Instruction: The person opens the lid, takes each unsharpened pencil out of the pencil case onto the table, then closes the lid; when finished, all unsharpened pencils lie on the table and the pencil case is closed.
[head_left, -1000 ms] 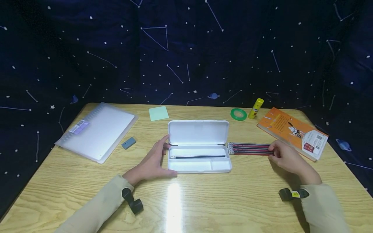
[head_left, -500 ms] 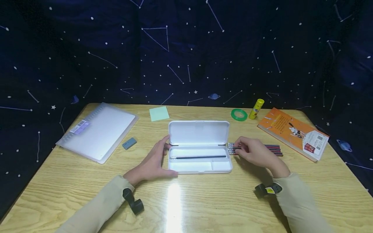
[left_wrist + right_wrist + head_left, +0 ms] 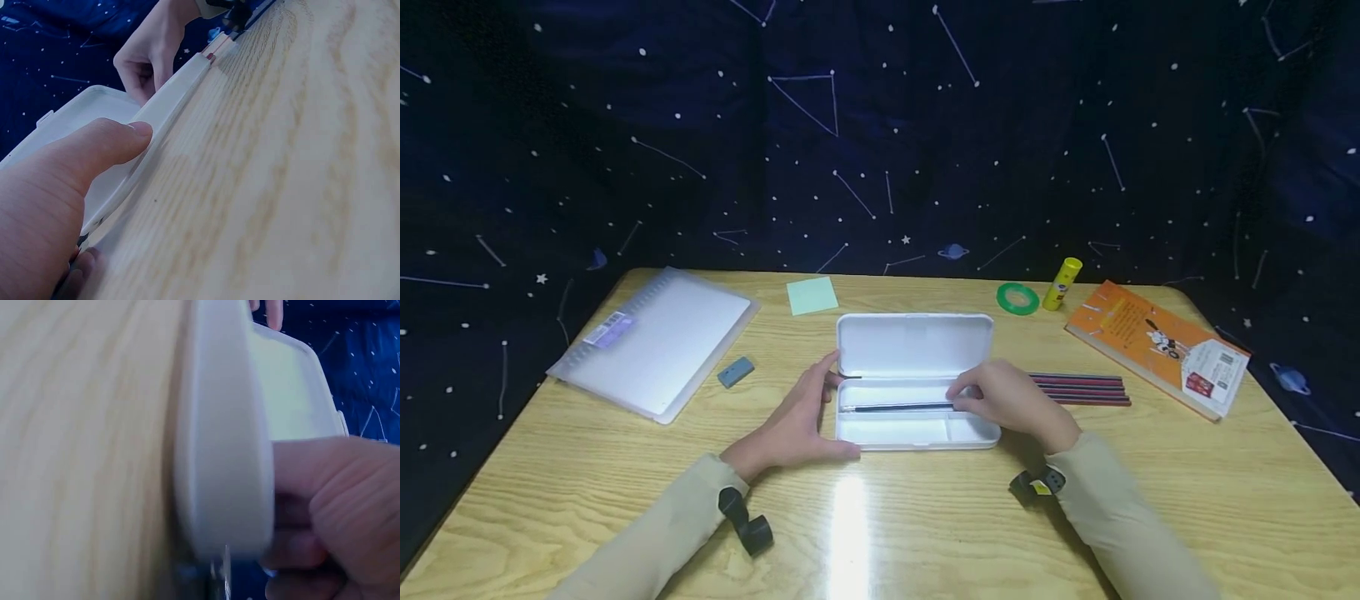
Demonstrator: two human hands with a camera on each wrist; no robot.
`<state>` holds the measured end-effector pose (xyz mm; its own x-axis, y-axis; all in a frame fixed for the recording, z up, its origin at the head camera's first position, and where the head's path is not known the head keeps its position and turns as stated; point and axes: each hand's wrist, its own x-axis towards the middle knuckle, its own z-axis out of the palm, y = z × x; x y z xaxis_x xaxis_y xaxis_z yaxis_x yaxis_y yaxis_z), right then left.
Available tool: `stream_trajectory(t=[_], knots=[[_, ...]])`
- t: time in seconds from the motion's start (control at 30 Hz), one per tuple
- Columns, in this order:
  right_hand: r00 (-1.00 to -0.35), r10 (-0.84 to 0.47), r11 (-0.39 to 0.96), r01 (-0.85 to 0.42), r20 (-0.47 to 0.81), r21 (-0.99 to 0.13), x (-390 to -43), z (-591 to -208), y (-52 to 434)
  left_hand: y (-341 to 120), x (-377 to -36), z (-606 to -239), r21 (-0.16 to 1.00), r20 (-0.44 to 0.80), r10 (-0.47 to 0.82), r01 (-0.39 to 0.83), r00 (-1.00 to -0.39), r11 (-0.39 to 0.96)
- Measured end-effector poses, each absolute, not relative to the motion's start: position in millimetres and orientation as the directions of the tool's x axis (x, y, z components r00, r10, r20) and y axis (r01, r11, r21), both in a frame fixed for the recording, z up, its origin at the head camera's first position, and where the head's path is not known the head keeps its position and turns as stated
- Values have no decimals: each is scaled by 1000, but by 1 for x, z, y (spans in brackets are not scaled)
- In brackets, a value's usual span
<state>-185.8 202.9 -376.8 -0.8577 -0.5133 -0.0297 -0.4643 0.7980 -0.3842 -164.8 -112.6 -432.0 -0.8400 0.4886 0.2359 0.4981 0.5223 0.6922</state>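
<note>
A white pencil case [image 3: 891, 429] lies with its lid up in the middle of the table, and a dark pencil [image 3: 895, 407] rests lengthwise inside. My left hand [image 3: 801, 421] grips the case's left end, thumb along the front wall and fingers round the back. Over the right part of the case is my right hand [image 3: 1003, 398], its bent thumb and index finger at the pencil's right end. The case wall hides those fingertips in the right wrist view, so a pinch cannot be confirmed. Several red and dark pencils [image 3: 1082, 389] lie side by side right of the case.
Left are a clear-covered notebook [image 3: 658, 346] and a grey-blue eraser [image 3: 735, 372]. Behind the case lies a pale green note pad [image 3: 812, 296]. Further right are green tape [image 3: 1017, 298], an upright yellow glue stick [image 3: 1063, 284] and an orange book [image 3: 1157, 348].
My right hand has moved left, from the far ends of the pencil row past their eraser ends to over the case. The left hand stays on the case.
</note>
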Motion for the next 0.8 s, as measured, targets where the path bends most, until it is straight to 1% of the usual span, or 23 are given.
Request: stream_trajectory(t=[0.23, 0.37, 0.53, 0.8], knots=[[-843, -537, 804, -519, 21, -290, -187, -379, 187, -113, -165, -432, 691, 235, 488, 497, -841, 524], [-854, -520, 826, -506, 8, -250, -185, -380, 184, -112, -164, -434, 696, 236, 488, 496, -841, 519], [-888, -459, 855, -447, 18, -264, -179, -378, 190, -110, -164, -436, 692, 226, 500, 499, -836, 521], [-918, -381, 862, -397, 114, -315, -176, -384, 221, -113, -165, -433, 685, 226, 487, 493, -844, 536]])
